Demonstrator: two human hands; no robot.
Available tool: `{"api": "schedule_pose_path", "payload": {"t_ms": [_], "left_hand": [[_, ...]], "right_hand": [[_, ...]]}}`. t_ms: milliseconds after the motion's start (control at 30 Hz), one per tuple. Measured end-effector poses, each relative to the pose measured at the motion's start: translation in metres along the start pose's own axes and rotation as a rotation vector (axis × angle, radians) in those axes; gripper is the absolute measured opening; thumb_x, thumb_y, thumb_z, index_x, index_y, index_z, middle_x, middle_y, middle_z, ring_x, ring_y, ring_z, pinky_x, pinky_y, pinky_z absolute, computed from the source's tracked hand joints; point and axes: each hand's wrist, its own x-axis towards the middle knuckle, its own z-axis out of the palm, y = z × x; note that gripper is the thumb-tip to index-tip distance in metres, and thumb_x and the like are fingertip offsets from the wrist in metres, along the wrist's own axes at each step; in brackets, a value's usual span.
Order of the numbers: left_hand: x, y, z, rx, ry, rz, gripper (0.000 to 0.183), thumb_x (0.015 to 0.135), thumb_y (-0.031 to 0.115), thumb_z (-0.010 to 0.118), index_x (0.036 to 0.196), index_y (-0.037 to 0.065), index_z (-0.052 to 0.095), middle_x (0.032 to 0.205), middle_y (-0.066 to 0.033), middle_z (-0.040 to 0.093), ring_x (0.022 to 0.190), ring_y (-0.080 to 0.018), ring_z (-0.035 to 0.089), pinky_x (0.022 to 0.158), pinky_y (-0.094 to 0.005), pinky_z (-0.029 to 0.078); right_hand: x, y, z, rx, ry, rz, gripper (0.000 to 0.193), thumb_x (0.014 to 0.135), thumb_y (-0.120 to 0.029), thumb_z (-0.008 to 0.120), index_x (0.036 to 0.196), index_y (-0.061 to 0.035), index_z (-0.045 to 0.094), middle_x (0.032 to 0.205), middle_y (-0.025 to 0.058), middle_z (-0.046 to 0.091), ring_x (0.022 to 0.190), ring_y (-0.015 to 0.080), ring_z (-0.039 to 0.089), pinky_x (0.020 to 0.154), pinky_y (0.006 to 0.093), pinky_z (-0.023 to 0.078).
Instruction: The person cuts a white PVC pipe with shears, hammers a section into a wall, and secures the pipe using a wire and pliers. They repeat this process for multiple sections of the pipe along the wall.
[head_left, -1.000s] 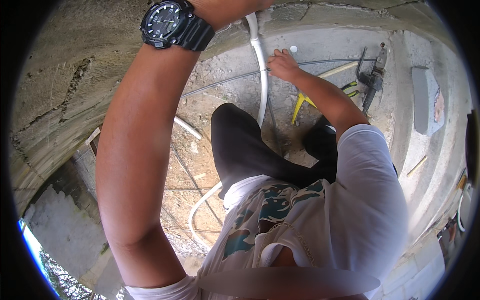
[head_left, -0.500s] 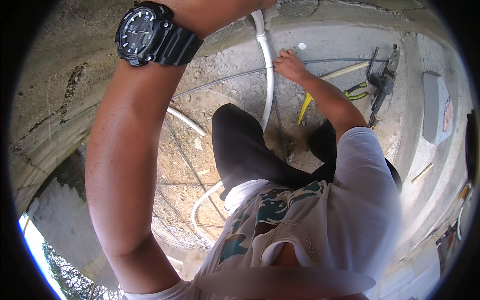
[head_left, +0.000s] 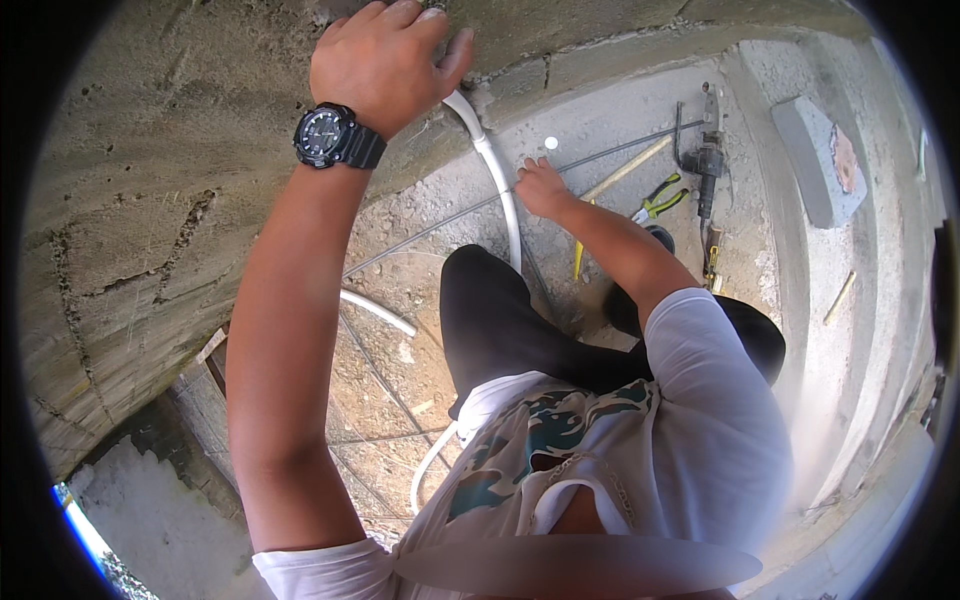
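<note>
At the top, my left hand [head_left: 385,65] is against the rough concrete wall [head_left: 230,120]. Its thumb stands apart from the fingers, whose tips are hidden; I see nothing held in it. A black watch [head_left: 330,137] circles that wrist. Down at the floor, my right hand [head_left: 543,188] has its fingers curled over a thin grey steel bar [head_left: 430,228], just right of where it meets a white plastic pipe [head_left: 500,180]. The pipe comes from the base of the wall and bends down past my knee.
Right of my right hand lie a yellow-green pair of pliers [head_left: 660,197], a wooden stick [head_left: 628,168] and a dark power tool [head_left: 708,160]. A small white disc [head_left: 551,143] is beyond my fingers. Farther right, a grey block [head_left: 822,165] sits on concrete steps [head_left: 855,300]. Another white pipe [head_left: 378,311] crosses the dirt.
The view has shifted, bringing my whole left hand and more of the wall into sight. My right hand stays at the bar beside the white pipe.
</note>
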Motion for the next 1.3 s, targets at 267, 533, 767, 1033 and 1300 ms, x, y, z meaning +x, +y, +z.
{"api": "schedule_pose_path", "payload": {"t_ms": [267,533,767,1033,1300], "left_hand": [[0.006,-0.003,0.003,-0.065,0.087,-0.016,0.032,0.09,0.043,0.066,0.077,0.016,0.074,0.079,-0.0007,0.069,0.08,-0.022,0.07,0.071,-0.0407,0.058],[0.004,-0.003,-0.005,-0.091,0.101,0.003,0.034,0.09,0.046,0.067,0.082,0.014,0.076,0.081,-0.0025,0.068,0.087,-0.0238,0.066,0.08,-0.0405,0.056],[0.018,0.004,0.004,-0.09,0.136,0.15,0.031,0.092,0.042,0.067,0.081,0.014,0.076,0.083,-0.002,0.066,0.089,-0.0228,0.063,0.083,-0.0386,0.052],[0.027,-0.003,0.006,-0.055,0.309,0.264,0.019,0.086,0.034,0.076,0.098,0.019,0.073,0.098,-0.0006,0.064,0.097,-0.0218,0.062,0.092,-0.0393,0.048],[0.028,-0.011,0.016,0.084,0.141,0.279,0.021,0.095,0.032,0.066,0.111,0.019,0.066,0.106,-0.0013,0.063,0.107,-0.0218,0.058,0.097,-0.0386,0.041]], "right_hand": [[-0.096,0.092,-0.204,0.031,-0.351,0.287,0.032,0.083,-0.032,0.078,0.102,-0.0068,0.077,0.108,0.0154,0.074,0.106,0.0346,0.071,0.092,0.0465,0.056],[-0.309,0.075,-0.384,0.193,0.029,0.798,0.042,0.09,-0.031,0.075,0.121,-0.0037,0.072,0.111,0.0205,0.073,0.103,0.0376,0.07,0.09,0.0454,0.054],[-0.444,0.029,-0.387,0.318,0.111,1.113,0.045,0.089,-0.027,0.078,0.125,0.0008,0.071,0.11,0.0225,0.074,0.098,0.0316,0.072,0.087,0.0419,0.055],[-0.555,0.004,-0.243,0.612,0.377,1.238,0.037,0.096,-0.019,0.075,0.121,0.0076,0.069,0.097,0.0177,0.075,0.09,0.0206,0.071,0.083,0.0328,0.056],[-0.539,-0.034,-0.197,0.77,0.371,1.318,0.038,0.095,-0.021,0.074,0.119,0.0076,0.071,0.101,0.0198,0.077,0.094,0.023,0.073,0.087,0.0345,0.055]]}}
